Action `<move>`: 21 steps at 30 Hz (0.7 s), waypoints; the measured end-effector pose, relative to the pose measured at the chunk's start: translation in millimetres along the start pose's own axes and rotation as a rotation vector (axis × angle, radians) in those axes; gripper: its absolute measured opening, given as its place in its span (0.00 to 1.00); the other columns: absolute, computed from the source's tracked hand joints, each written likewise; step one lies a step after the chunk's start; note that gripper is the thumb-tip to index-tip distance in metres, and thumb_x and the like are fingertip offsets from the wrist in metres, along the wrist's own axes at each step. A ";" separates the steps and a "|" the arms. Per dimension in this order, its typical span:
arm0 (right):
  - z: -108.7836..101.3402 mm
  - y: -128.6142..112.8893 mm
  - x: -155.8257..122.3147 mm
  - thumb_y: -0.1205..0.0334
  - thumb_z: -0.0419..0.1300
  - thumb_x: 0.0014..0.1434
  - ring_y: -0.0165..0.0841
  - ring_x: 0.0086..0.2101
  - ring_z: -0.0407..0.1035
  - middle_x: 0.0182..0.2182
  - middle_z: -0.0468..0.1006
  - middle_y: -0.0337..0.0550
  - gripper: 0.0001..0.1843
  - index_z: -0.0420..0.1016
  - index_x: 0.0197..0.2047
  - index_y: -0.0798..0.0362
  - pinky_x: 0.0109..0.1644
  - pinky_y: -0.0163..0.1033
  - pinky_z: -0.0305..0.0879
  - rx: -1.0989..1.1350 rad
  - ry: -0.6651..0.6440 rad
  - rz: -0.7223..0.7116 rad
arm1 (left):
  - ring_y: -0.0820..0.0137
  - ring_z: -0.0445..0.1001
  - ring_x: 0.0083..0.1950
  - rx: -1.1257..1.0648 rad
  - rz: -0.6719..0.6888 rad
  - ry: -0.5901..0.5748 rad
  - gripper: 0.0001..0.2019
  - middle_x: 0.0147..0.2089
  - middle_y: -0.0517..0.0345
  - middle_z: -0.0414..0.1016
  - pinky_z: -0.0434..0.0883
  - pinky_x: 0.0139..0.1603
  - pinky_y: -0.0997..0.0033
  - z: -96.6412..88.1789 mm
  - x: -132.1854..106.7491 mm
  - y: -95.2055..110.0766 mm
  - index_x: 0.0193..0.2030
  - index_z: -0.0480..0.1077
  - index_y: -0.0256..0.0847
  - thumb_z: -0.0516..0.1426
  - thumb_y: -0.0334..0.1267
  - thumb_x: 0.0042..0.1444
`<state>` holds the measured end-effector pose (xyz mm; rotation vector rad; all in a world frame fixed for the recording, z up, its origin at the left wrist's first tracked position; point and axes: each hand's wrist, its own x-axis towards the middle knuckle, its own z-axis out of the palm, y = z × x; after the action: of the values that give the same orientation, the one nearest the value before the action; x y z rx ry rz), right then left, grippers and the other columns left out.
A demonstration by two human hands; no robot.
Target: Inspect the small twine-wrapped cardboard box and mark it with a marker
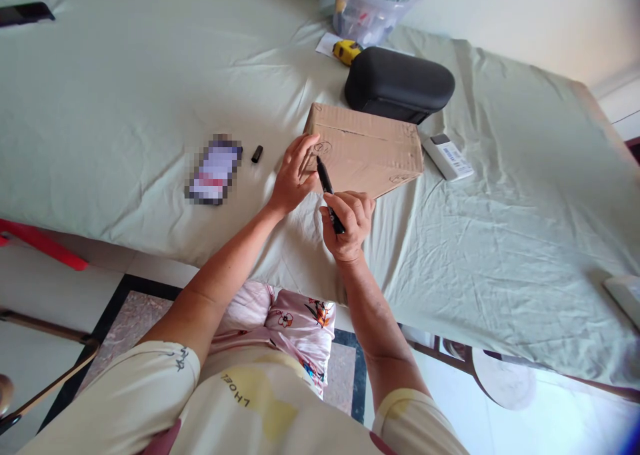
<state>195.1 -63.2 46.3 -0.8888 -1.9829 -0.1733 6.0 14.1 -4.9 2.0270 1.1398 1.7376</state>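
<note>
A brown cardboard box [373, 145] lies on the cloth, with small circled marks drawn near its corners. My left hand [293, 175] grips the box's left end, fingers along its edge and thumb at the near side. In my right hand [353, 218] is an uncapped black marker [325, 178], its tip at the box beside the left circled mark. Whether the tip touches the cardboard I cannot tell. The black marker cap [257, 154] lies left of the box. Farther left is a phone [214, 172] with a blurred screen.
Behind the box sit a black rounded case [400, 82], a yellow tape measure [347, 52] and a clear plastic tub [370, 15] full of items. A small white box [450, 158] lies to the right. A wrinkled pale green cloth [500, 242] covers the table.
</note>
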 end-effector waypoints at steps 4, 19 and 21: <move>4.3 -2.3 -0.2 0.54 0.55 0.73 0.38 0.41 0.73 0.39 0.81 0.44 0.13 0.79 0.53 0.44 0.55 0.49 0.62 -0.033 -0.019 0.001 | 0.56 0.59 0.82 -0.017 0.018 -0.014 0.34 0.80 0.50 0.59 0.58 0.84 0.52 -1.3 1.3 0.8 0.81 0.47 0.58 0.52 0.59 0.74; 1.2 6.8 -4.2 0.47 0.49 0.75 0.39 0.39 0.73 0.37 0.73 0.45 0.18 0.75 0.53 0.43 0.46 0.50 0.72 -0.031 0.280 0.092 | 0.55 0.56 0.84 0.061 0.009 0.001 0.37 0.82 0.50 0.58 0.53 0.85 0.46 3.4 -0.4 -0.8 0.82 0.44 0.60 0.50 0.63 0.73; -3.3 11.9 -1.3 0.45 0.48 0.75 0.41 0.42 0.74 0.39 0.73 0.47 0.20 0.76 0.52 0.44 0.49 0.54 0.73 -0.083 0.361 0.180 | 0.55 0.56 0.84 0.062 0.023 0.002 0.37 0.82 0.50 0.57 0.54 0.85 0.45 3.6 -0.7 0.1 0.83 0.42 0.60 0.48 0.63 0.73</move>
<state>205.5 -56.7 44.5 -1.0069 -1.5632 -0.2930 9.3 14.6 -6.3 2.0828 1.1897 1.7363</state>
